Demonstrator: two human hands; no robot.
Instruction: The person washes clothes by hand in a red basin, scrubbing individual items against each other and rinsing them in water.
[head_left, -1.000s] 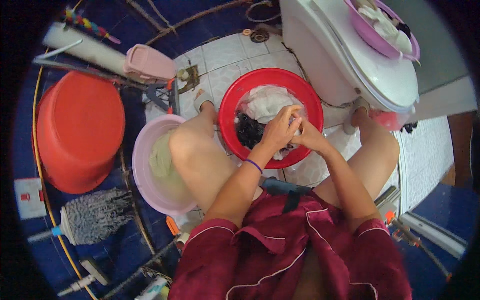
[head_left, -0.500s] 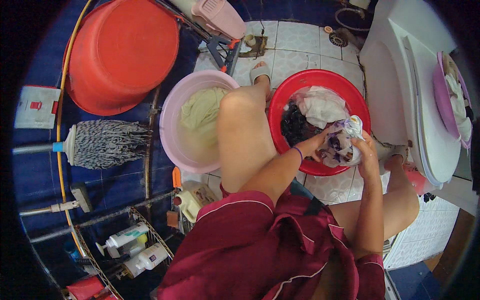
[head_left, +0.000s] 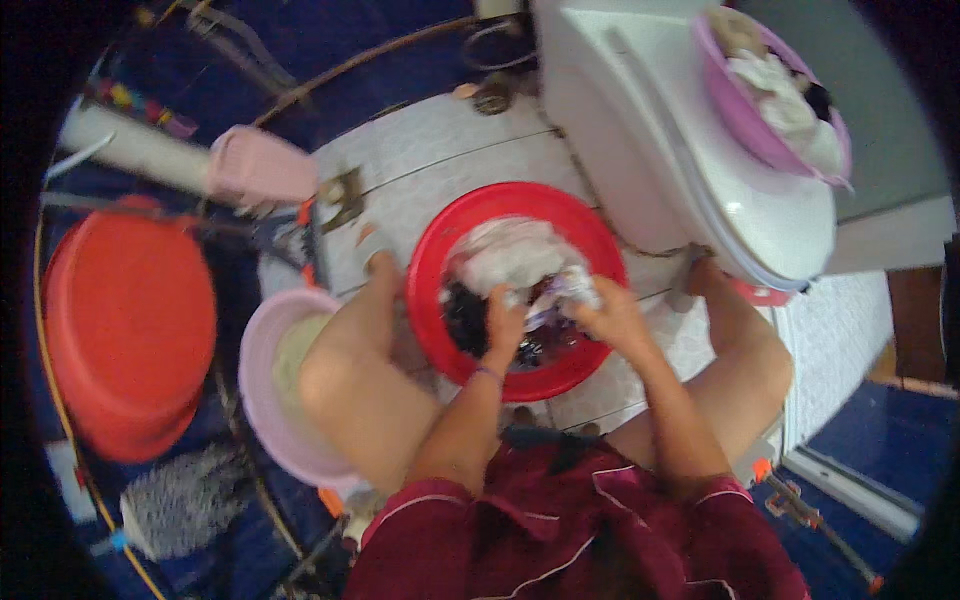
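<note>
Over the red basin (head_left: 428,310), both hands grip a wet white garment with purple and dark patches (head_left: 572,287). My left hand (head_left: 506,324) closes on its left side, and my right hand (head_left: 612,318) closes on the right side. The cloth is bunched between them, low in the basin. Behind it in the same basin lies a white cloth (head_left: 515,250). Dark, wet cloth (head_left: 463,315) sits at the basin's left side, next to my left hand. Motion blur hides the finer details of my fingers.
A pink basin (head_left: 262,400) with a pale cloth in water stands left of my leg. A large red tub (head_left: 135,330) and a mop (head_left: 190,500) are farther left. The white toilet (head_left: 740,215) at right carries a purple basin (head_left: 730,110) of clothes.
My view has turned, so the red basin appears farther left. My hands have lowered the patterned garment toward the water and sit wider apart, and the garment looks more bunched.
</note>
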